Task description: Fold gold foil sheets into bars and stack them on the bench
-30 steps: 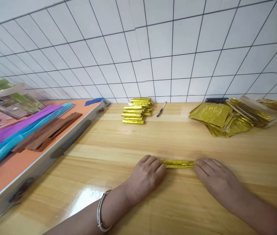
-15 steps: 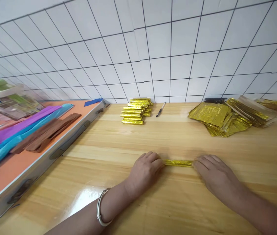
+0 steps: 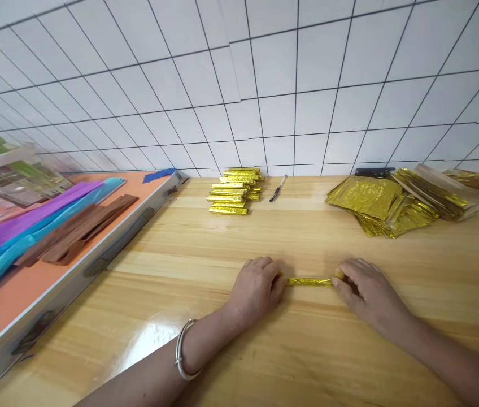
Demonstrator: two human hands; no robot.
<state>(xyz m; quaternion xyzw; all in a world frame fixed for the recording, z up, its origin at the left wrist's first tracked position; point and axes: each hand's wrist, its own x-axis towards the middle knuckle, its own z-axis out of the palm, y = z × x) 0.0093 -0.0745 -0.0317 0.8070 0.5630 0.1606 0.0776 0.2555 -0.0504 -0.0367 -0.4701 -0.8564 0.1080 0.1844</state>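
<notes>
A narrow folded strip of shiny gold foil paper point(image 3: 309, 281) stretches sideways between my hands, low over the wooden table. My left hand point(image 3: 256, 285) grips its left end, fingers curled round and hiding that end. At the other end, my right hand point(image 3: 369, 291) pinches the strip between thumb and fingers. Farther back, a stack of similar gold foil strips point(image 3: 235, 191) lies near the wall. To the right is a loose pile of flat gold foil sheets point(image 3: 366, 198).
A pen point(image 3: 278, 189) lies beside the stacked strips. Behind the foil sheets is a black object point(image 3: 375, 172). On the left, a raised orange board point(image 3: 138, 189) carries brown paper strips point(image 3: 74, 232), purple and blue paper, and a clear box with green parts point(image 3: 19, 175). A tiled wall stands behind.
The gold strip looks narrower, its lengthwise split no longer showing. My right hand's fingers have lifted and curled into a pinch, and my left hand has shifted slightly right.
</notes>
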